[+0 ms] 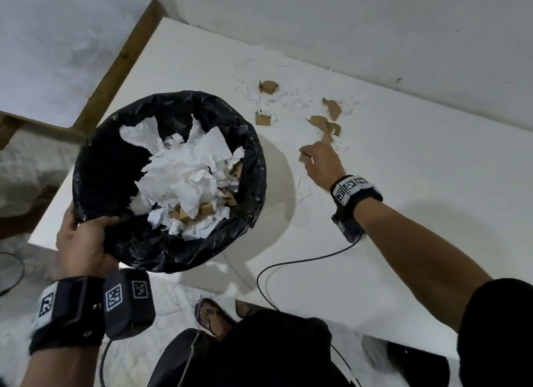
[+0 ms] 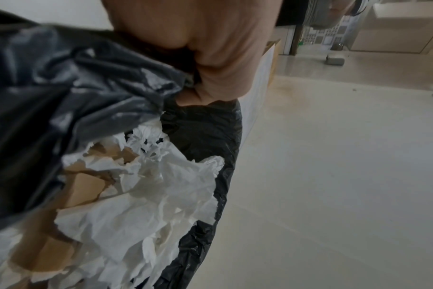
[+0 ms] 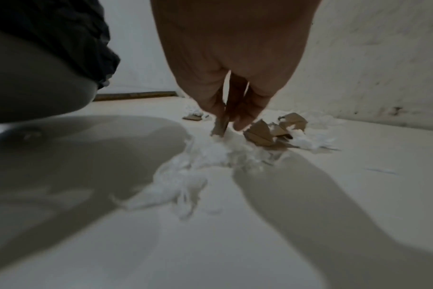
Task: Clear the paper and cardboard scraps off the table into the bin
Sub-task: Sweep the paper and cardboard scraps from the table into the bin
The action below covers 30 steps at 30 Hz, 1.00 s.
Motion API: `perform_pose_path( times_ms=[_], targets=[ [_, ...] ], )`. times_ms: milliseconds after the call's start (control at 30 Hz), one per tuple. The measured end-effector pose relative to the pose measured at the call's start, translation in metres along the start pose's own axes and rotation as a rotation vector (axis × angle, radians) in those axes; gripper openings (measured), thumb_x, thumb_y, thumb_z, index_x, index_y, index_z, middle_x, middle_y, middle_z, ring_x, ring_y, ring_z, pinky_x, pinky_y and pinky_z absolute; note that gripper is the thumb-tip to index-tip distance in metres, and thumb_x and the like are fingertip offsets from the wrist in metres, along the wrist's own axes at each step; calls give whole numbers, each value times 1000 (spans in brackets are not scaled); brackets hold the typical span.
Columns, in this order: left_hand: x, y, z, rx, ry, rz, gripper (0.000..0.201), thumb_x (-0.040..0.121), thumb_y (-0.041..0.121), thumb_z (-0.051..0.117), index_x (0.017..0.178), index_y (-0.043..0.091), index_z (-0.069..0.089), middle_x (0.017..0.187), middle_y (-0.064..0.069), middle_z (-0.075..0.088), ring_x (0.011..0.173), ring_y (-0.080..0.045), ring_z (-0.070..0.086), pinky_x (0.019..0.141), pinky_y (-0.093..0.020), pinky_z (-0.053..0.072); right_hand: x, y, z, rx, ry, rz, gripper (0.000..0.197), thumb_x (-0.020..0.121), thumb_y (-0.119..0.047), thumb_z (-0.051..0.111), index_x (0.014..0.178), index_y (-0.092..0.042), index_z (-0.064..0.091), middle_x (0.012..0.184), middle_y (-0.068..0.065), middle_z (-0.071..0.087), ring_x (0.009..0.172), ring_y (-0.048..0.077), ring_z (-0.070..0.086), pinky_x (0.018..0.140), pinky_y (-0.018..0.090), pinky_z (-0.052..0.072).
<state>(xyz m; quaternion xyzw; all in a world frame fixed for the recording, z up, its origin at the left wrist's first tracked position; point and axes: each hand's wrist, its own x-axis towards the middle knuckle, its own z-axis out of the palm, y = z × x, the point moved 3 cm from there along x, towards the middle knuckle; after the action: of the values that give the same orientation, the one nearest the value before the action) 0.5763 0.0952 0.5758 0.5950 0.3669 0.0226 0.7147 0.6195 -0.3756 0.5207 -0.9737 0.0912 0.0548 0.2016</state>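
Observation:
My left hand (image 1: pixel 83 239) grips the near rim of a bin lined with a black bag (image 1: pixel 109 161), held over the table's left edge; in the left wrist view the hand (image 2: pixel 210 64) curls round the bag (image 2: pixel 62 88). White paper and brown cardboard fill the bin (image 1: pixel 184 178). My right hand (image 1: pixel 320 161) reaches over the white table (image 1: pixel 403 213) and pinches a small brown cardboard scrap (image 1: pixel 305 156), seen between the fingers (image 3: pixel 220 125) in the right wrist view. More cardboard scraps (image 1: pixel 326 124) and torn white paper (image 1: pixel 291 98) lie beyond it.
A white wall (image 1: pixel 375 25) runs along the table's far edge. A black cable (image 1: pixel 288 265) trails across the table from my right wrist. Wooden framing (image 1: pixel 121 60) stands left of the table. My dark clothing (image 1: pixel 259 352) is at the bottom.

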Motion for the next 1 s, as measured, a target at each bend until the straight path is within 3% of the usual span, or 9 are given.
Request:
perform_pose_path(
  times_ms=[67, 133, 267, 433, 600, 667, 733, 867, 1000],
  targets=[
    [-6, 0, 6, 15, -21, 10, 71, 72, -19, 58, 131, 21, 65, 126, -15, 68, 105, -35, 69, 84, -55, 60, -20, 4, 14, -107, -142, 18, 48, 84, -36, 62, 129, -24, 53, 130, 17, 52, 123, 40, 44, 103, 49, 40],
    [-12, 1, 10, 29, -33, 18, 71, 74, -20, 56, 133, 18, 64, 118, -11, 69, 91, -27, 69, 75, -45, 63, -34, 3, 25, -191, -233, 69, 56, 83, -42, 64, 135, -28, 48, 143, 17, 38, 126, 41, 38, 104, 49, 38],
    [-22, 2, 10, 44, -14, 21, 67, 76, -21, 56, 128, 20, 64, 92, 2, 67, 75, -14, 64, 62, -27, 62, -41, -13, 33, -112, -157, 85, 32, 89, -17, 59, 120, -11, 61, 121, 20, 49, 104, 39, 52, 89, 37, 42],
    [-43, 6, 12, 38, -32, 30, 69, 80, -24, 52, 140, 11, 58, 84, 7, 60, 51, 1, 60, 50, -12, 54, -50, -34, 16, -75, -74, 126, 20, 83, -1, 55, 99, 0, 67, 102, 24, 62, 96, 39, 58, 75, 37, 44],
    [-52, 8, 13, 32, -84, 33, 69, 79, -24, 51, 137, 11, 60, 86, 5, 61, 67, -5, 58, 52, -14, 56, -49, -87, -72, 147, 226, -49, 18, 82, -13, 58, 93, -7, 70, 89, 14, 67, 85, 29, 60, 87, 37, 44],
    [-58, 8, 19, 19, -106, 32, 68, 80, -24, 50, 134, 15, 61, 87, 5, 61, 68, -6, 58, 52, -14, 55, -56, -123, -111, 200, 294, -167, 17, 84, -14, 59, 95, -9, 70, 87, 9, 65, 80, 18, 55, 75, 22, 37],
    [-62, 8, 25, 2, -131, 35, 69, 79, -25, 51, 135, 15, 60, 87, 5, 61, 70, -7, 58, 52, -14, 56, -65, -163, -137, 247, 321, -299, 16, 84, -15, 62, 96, -10, 70, 88, 6, 64, 79, 12, 52, 70, 17, 34],
    [-71, 5, 35, -6, -177, 32, 67, 78, -25, 49, 130, 15, 63, 88, 2, 62, 71, -12, 59, 54, -17, 58, -85, -227, -134, 264, 205, -493, 15, 85, -19, 63, 96, -14, 71, 90, 4, 68, 81, 11, 57, 77, 24, 44],
    [-74, 2, 42, -3, -191, 23, 65, 76, -24, 50, 127, 14, 64, 97, -6, 65, 77, -18, 62, 58, -22, 60, -94, -248, -92, 221, -40, -594, 30, 87, -23, 64, 115, -15, 65, 109, 6, 66, 101, 19, 60, 92, 34, 48]
  ],
)
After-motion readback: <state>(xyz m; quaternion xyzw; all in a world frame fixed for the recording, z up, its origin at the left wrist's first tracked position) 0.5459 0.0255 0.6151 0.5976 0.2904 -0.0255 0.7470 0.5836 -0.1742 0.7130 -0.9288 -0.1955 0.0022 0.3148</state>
